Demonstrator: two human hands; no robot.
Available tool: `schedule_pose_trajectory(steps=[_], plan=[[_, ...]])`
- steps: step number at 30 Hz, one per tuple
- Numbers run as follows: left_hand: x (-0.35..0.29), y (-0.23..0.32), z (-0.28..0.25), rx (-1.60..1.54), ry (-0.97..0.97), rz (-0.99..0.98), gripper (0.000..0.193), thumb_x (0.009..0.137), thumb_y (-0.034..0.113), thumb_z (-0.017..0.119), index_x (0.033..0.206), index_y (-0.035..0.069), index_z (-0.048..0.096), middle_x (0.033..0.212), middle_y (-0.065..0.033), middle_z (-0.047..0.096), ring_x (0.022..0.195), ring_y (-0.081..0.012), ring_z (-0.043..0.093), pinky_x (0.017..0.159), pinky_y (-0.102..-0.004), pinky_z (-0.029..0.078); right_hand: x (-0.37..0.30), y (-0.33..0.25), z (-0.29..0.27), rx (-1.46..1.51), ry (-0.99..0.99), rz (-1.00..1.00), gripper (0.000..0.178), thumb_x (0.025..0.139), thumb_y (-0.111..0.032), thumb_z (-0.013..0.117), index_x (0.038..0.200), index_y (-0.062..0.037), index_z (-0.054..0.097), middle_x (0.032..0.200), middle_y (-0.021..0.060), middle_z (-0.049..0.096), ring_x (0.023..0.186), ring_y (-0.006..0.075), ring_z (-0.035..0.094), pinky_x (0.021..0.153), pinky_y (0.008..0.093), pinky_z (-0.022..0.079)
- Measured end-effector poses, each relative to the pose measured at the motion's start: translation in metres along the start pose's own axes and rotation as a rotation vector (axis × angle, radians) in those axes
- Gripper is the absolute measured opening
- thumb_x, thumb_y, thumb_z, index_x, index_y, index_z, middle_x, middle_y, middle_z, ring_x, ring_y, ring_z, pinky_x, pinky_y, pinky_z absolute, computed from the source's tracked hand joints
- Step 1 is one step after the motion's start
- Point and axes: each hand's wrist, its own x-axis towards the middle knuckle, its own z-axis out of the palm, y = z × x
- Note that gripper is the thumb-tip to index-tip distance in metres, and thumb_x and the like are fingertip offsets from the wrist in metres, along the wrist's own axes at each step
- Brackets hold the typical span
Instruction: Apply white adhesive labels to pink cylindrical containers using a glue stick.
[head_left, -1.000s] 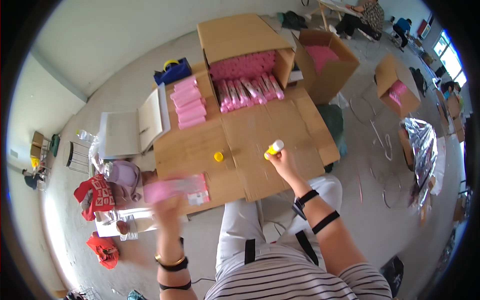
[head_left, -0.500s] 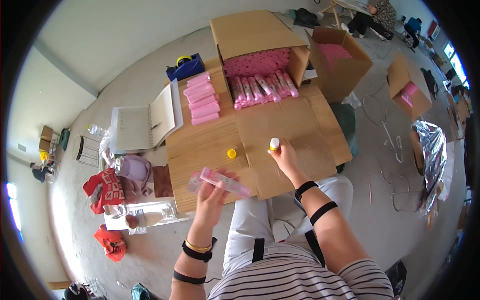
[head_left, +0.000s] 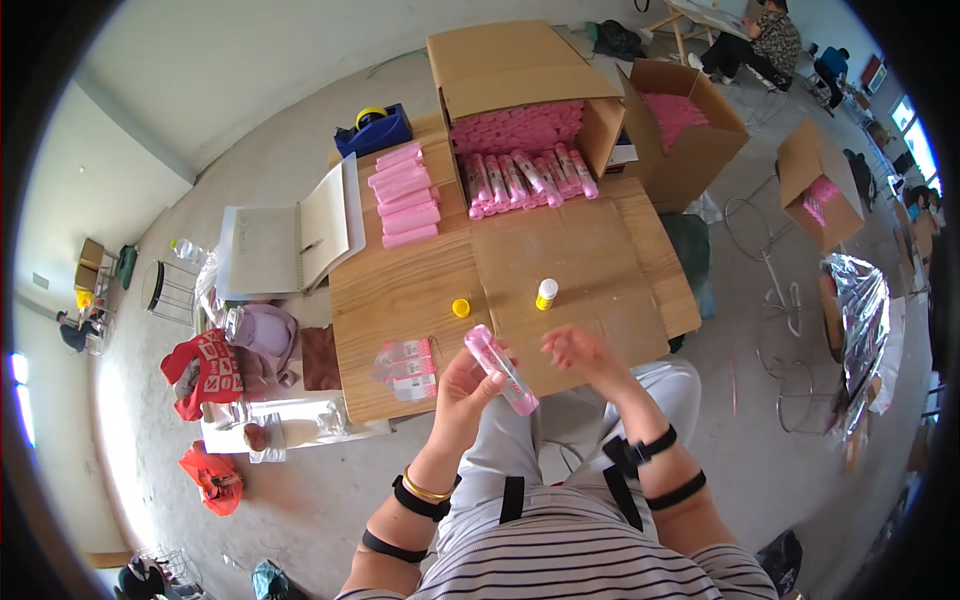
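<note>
No readable lettering (too blurred)

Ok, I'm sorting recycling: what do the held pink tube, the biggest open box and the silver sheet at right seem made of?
Pink tube: probably smooth, glossy plastic, judging by its highlights and translucent look.
Biggest open box: likely matte cardboard, brown with folded flaps.
Silver sheet: foil or metallised film, I can't tell which; it's shiny and crinkled.

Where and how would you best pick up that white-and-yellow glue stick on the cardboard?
I'd pinch the yellow part of the glue stick, thumb and fingers on opposite sides, coming from the right. It appears to stand upright, leaving its sides exposed; the right hand is nearby and empty, while the yellow cap lies to the left.
</note>
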Motion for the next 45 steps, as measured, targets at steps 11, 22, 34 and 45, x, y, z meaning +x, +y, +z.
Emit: schedule_pose_trajectory(steps=[11,22,34,45], plan=[[0.003,0.005,0.013,0.245,-0.076,0.069,0.043,0.098,0.032,0.054,0.126,0.000,0.054,0.129,-0.0083,0.054,0.121,-0.0191,0.049,0.099,-0.0365,0.043,-0.098,-0.179,0.015,-0.491,0.356,-0.674,0.029,0.084,-0.014,0.072,0.109,-0.0028,0.061,0.092,0.0038,0.063,0.083,0.0145,0.061,0.076,0.0257,0.051],[0.000,-0.001,-0.046,0.354,0.196,-0.044,0.028,0.100,0.029,0.053,0.111,0.004,0.061,0.111,-0.0048,0.065,0.103,-0.0140,0.060,0.087,-0.0291,0.047,-0.056,-0.169,-0.012,-0.142,0.660,-0.994,0.023,0.090,-0.013,0.065,0.110,-0.0021,0.060,0.112,0.0146,0.062,0.095,0.0187,0.063,0.080,0.0349,0.053],[0.076,0.008,-0.134,0.375,0.453,0.087,0.018,0.096,0.018,0.058,0.104,0.002,0.062,0.097,-0.0024,0.067,0.091,-0.0093,0.059,0.079,-0.0260,0.045,0.104,-0.045,-0.144,-0.528,0.193,0.157,0.025,0.087,-0.026,0.069,0.092,-0.0033,0.059,0.071,0.0016,0.059,0.060,0.0100,0.056,0.052,0.0269,0.043],[0.080,0.006,-0.197,0.780,0.632,0.140,0.011,0.091,0.011,0.060,0.098,0.003,0.063,0.091,-0.0044,0.065,0.082,-0.0145,0.062,0.069,-0.0305,0.049,0.214,-0.100,-0.104,-1.100,0.518,-0.567,0.032,0.087,-0.018,0.066,0.116,-0.0067,0.059,0.090,0.0122,0.054,0.080,0.0271,0.055,0.073,0.0377,0.046]])
